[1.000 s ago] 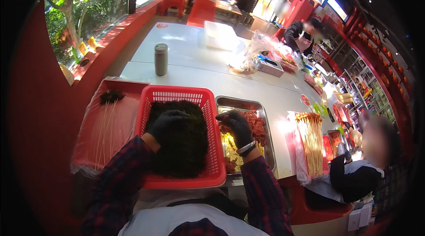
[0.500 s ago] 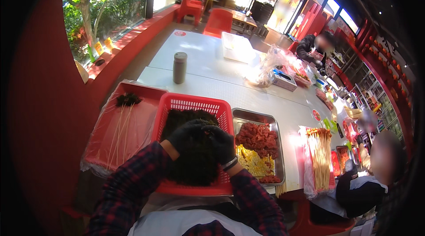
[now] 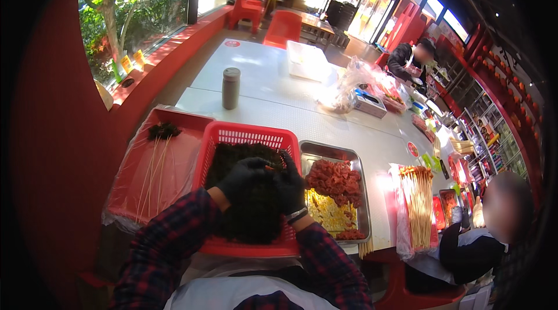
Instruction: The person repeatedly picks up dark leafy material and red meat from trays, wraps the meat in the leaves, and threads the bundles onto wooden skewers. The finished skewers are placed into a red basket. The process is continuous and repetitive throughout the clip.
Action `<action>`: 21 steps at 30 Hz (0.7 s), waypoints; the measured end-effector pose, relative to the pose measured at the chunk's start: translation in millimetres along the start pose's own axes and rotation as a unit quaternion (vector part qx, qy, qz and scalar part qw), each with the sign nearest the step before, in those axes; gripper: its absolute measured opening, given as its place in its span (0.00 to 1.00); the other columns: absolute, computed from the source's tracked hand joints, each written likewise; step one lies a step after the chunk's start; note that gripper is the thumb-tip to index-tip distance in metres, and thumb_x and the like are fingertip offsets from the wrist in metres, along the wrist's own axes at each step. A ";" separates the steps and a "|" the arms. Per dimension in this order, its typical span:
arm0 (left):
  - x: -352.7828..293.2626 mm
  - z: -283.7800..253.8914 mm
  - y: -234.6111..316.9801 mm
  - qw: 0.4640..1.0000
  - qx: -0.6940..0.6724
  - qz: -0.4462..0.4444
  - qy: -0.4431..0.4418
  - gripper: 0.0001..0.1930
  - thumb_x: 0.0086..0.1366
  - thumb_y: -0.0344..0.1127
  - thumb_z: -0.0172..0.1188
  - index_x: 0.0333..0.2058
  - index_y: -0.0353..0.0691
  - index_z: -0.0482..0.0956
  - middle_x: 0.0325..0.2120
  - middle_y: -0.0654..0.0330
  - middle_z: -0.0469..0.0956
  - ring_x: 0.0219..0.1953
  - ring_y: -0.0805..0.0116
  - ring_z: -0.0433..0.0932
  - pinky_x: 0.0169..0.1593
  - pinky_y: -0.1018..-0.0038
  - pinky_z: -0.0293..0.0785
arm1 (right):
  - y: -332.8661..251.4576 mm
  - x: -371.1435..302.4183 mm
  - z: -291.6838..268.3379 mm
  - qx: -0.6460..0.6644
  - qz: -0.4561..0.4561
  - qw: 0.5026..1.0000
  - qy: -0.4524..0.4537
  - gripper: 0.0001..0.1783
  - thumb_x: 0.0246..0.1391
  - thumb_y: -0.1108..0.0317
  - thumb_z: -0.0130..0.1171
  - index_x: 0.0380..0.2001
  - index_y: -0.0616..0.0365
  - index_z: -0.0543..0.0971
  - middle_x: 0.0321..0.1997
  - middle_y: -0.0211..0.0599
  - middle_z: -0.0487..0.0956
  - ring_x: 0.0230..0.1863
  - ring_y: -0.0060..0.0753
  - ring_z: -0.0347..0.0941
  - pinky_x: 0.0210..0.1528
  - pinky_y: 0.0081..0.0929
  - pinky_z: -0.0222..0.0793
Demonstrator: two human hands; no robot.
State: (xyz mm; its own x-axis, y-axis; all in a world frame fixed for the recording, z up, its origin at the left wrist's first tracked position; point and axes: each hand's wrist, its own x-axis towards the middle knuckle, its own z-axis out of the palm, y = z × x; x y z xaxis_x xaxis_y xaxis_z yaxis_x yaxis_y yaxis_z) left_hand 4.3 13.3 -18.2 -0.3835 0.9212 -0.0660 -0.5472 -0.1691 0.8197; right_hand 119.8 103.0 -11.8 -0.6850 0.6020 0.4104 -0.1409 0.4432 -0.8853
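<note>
A: The dark greens point(image 3: 247, 217) are heaped in the red basket point(image 3: 232, 138), which is set right at the near table edge, presumably so they can be reached without stretching. A clump is being worked over the heap by both gloved hands.

B: How are the hands held?

A: The left hand point(image 3: 241, 175) is curled over the top of the pile, fingers drawn together on a tuft; the right hand point(image 3: 289, 185) is pressed close beside it, fingers bent inward. Something small and orange-red is seen between the fingertips, but what it is cannot be told. The greens lie directly under and between both palms.

B: And what is laid around the basket?

A: To the left, a red tray point(image 3: 174, 121) lined with clear film is placed, with thin sticks point(image 3: 152, 164) and one finished dark bundle on it. To the right, a metal pan point(image 3: 334, 153) of red and yellow pieces is set just beside the basket. Further right, a bag of skewers point(image 3: 418, 205) is stood near a seated person point(image 3: 482, 246). Beyond, a grey bottle point(image 3: 231, 87) is stood on the white table point(image 3: 273, 112).
</note>
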 end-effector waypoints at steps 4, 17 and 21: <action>2.7 -11.6 -4.7 0.997 -0.067 -0.019 0.013 0.08 0.55 0.23 0.52 0.35 0.35 0.74 0.31 0.59 0.75 0.34 0.69 0.75 0.40 0.77 0.73 | -6.7 0.9 0.2 -0.048 0.002 0.999 -0.022 0.30 0.45 0.79 0.53 0.55 0.57 0.61 0.34 0.34 0.77 0.36 0.18 0.71 0.40 0.20 0.67; -0.7 -4.4 12.3 0.987 0.127 0.091 0.021 0.08 0.53 0.23 0.53 0.34 0.34 0.76 0.32 0.58 0.76 0.35 0.70 0.74 0.41 0.76 0.72 | 27.0 4.3 -6.4 0.199 0.131 0.969 -0.062 0.10 0.47 0.75 0.54 0.36 0.62 0.74 0.34 0.32 0.76 0.35 0.21 0.71 0.38 0.18 0.67; -6.2 -1.6 19.1 0.957 0.248 0.150 -0.020 0.09 0.51 0.21 0.54 0.33 0.34 0.76 0.32 0.59 0.76 0.35 0.71 0.74 0.41 0.76 0.71 | 28.5 7.4 -11.1 0.240 0.199 0.946 -0.092 0.08 0.49 0.73 0.52 0.34 0.61 0.75 0.32 0.30 0.76 0.33 0.21 0.71 0.37 0.17 0.67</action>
State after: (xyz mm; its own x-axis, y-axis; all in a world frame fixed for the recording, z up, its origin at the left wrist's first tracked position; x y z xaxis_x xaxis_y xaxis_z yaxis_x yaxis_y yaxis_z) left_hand -5.0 3.8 -3.1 -0.4340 0.8717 0.2278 0.0079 -0.2491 0.9684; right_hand 118.6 127.5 -31.5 -0.8589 0.5119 0.0175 -0.1236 -0.1741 -0.9770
